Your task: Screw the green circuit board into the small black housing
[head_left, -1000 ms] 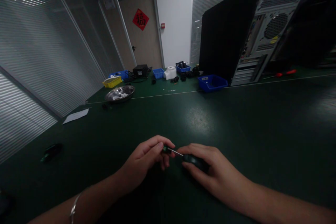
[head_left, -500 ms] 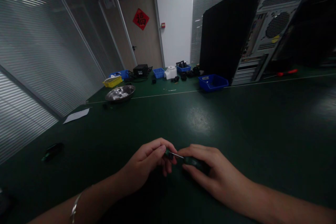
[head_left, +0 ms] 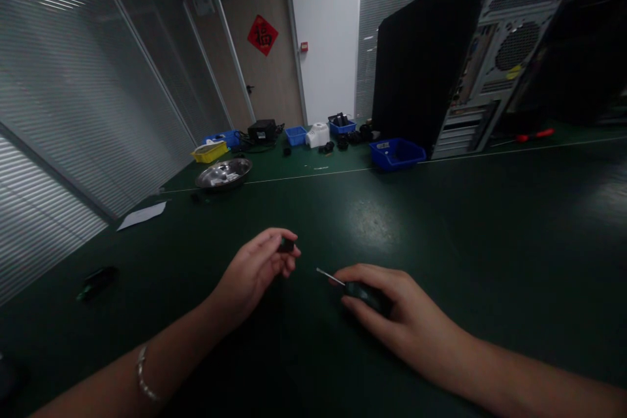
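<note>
My left hand (head_left: 257, 266) pinches a small dark part (head_left: 286, 245) between thumb and fingertips, raised over the green table (head_left: 274, 359). What kind of part it is cannot be made out in the dim light. To its right, my right hand (head_left: 401, 310) is wrapped round the dark handle of a screwdriver (head_left: 365, 294). The thin metal shaft points left and up toward my left hand, its tip apart from the small part. A black and green object (head_left: 97, 283), too dark to name, lies on the table at the far left.
A metal bowl (head_left: 224, 174) with small white pieces stands at the back left, near a yellow bin (head_left: 210, 153). A blue bin (head_left: 398, 155) sits beside a large black computer case (head_left: 431, 65). White paper (head_left: 142, 215) lies by the left edge. Red-handled pliers or similar (head_left: 535, 136) rest at right.
My left hand has moved up and left with the small dark part, away from the screwdriver's tip, which now shows bare. My right hand has hardly moved.
</note>
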`<state>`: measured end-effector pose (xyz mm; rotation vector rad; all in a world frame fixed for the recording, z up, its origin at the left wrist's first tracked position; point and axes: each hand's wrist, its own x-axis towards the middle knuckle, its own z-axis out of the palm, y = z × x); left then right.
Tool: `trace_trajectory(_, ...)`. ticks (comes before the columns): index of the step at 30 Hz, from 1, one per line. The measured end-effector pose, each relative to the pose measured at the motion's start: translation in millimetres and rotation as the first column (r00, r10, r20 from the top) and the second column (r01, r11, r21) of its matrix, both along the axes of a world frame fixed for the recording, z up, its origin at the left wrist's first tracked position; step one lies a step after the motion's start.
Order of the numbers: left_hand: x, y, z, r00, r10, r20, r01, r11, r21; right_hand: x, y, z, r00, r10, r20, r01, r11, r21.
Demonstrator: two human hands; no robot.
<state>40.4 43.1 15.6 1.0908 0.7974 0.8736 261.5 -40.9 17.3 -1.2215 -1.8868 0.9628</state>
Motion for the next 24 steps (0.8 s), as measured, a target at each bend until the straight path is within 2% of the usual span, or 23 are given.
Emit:
trace_trajectory(2, -9.2, 18.0, -1.3, 0.98, 0.198, 0.032, -0.196, 0.98, -0.045, 0.6, -1.0, -0.6, 1.0, -0.008, 0.006, 0.008, 1.0, -0.011)
trace_trajectory(4, -22.5, 38.8, -3.5, 0.888, 0.446, 0.109, -0.436, 0.894, -0.107, 1.5, -1.8, -0.9, 1.0, -0.004, 0.003, 0.004, 1.0, -0.021)
trace_trajectory(5, -30.4, 49.4, -4.6, 0.838, 0.528, 0.139, -0.516, 0.849, -0.115, 2.0, -2.1, -0.8, 1.0, -0.004, -0.002, 0.004, 1.0, -0.02)
trace_trajectory(8, -56.6, 76.6, -6.5, 0.685, 0.703, 0.194, -0.691, 0.71, -0.135, 3.1, -2.5, -0.1, 1.0, 0.006, -0.009, -0.006, 1.0, -0.016)
trace_trajectory(11, -78.1, 91.8, -6.2, 0.527, 0.823, 0.21, -0.81, 0.562, -0.17, 3.5, -2.5, 0.6, 1.0, 0.009, -0.011, -0.009, 1.0, -0.024)
trace_trajectory(13, -85.9, 95.8, -5.9, 0.475, 0.856, 0.206, -0.838, 0.511, -0.19, 3.8, -2.4, 0.5, 1.0, 0.01, -0.016, -0.01, 1.0, -0.029)
trace_trajectory(16, -88.7, 97.6, -6.6, 0.466, 0.862, 0.198, -0.839, 0.502, -0.209, 4.6, -2.6, 0.0, 0.999, 0.018, -0.027, -0.018, 1.0, -0.024)
trace_trajectory(24, -87.8, 100.0, -8.3, 0.51, 0.838, 0.192, -0.819, 0.542, -0.187, 4.9, -4.0, 0.6, 0.999, 0.016, -0.029, -0.016, 1.0, -0.007)
